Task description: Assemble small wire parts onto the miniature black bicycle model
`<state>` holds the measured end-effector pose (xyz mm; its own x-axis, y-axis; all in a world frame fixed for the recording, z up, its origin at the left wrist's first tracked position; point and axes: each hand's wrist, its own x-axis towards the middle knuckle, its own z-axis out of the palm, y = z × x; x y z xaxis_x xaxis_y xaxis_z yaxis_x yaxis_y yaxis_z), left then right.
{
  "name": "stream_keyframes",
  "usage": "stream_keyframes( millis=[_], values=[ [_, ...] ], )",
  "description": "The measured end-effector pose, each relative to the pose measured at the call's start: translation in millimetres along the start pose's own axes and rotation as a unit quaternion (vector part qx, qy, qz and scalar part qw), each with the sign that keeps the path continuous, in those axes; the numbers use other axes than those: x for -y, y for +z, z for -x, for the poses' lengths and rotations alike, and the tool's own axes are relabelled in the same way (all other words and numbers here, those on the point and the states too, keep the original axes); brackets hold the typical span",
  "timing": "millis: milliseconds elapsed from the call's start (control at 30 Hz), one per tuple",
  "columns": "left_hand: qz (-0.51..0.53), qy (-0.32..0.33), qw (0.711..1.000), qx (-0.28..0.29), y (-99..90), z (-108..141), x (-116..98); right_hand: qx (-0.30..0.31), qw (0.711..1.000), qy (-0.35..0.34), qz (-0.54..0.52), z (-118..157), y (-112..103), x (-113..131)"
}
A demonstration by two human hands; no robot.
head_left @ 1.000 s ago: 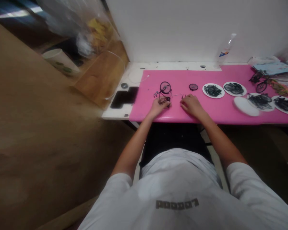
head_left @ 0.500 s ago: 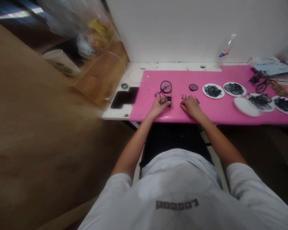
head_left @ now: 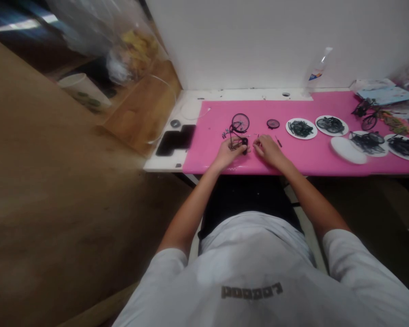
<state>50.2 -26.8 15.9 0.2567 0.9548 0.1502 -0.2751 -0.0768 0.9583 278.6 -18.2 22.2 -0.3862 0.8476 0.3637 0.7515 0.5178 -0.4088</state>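
A small model bicycle [head_left: 232, 131] with a dark frame is in my left hand [head_left: 227, 153], whose fingers are closed around its lower end near the black part. Its one visible spoked wheel [head_left: 240, 123] points away from me. Just to the right, my right hand [head_left: 267, 149] has its fingers pinched together close over the pink mat; whatever they hold is too small to make out. A loose small wheel [head_left: 273, 123] lies flat beyond that hand. Beside it rests a thin dark stick-like piece [head_left: 278, 141].
White plates of black parts [head_left: 301, 129] stand to the right on the pink mat [head_left: 221, 107], with a white lid-like disc [head_left: 348, 150]. Another model bicycle [head_left: 368, 113] stands at the far right. Black phone-like slabs [head_left: 175, 140] lie left; a clear bottle [head_left: 318, 72] stands behind.
My left hand has shifted slightly right with the model bicycle, turning it a little. My right hand has moved slightly left, its fingers drawing together; the small dark piece beside them is now mostly hidden.
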Motion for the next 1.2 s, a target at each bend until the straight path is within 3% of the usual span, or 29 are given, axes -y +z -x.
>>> stream_keyframes(
  millis=[167,333,567,733,1200],
  values=[
    [-0.008,-0.007,1.0,0.0,4.8,4,-6,-0.094,0.986,0.022,-0.135,0,-11,28],
    [-0.004,-0.003,1.0,0.013,8.4,6,-8,-0.094,0.986,-0.037,-0.132,3,-17,46],
    [0.027,-0.004,0.999,0.036,11.0,10,-13,-0.117,0.98,-0.067,-0.147,1,-13,40],
    [0.039,-0.014,0.999,0.014,15.3,12,-16,-0.14,0.97,-0.105,-0.168,0,-10,35],
    [0.007,-0.045,0.999,-0.021,23.2,13,-22,-0.103,0.978,-0.153,-0.101,-1,-17,34]
  ],
)
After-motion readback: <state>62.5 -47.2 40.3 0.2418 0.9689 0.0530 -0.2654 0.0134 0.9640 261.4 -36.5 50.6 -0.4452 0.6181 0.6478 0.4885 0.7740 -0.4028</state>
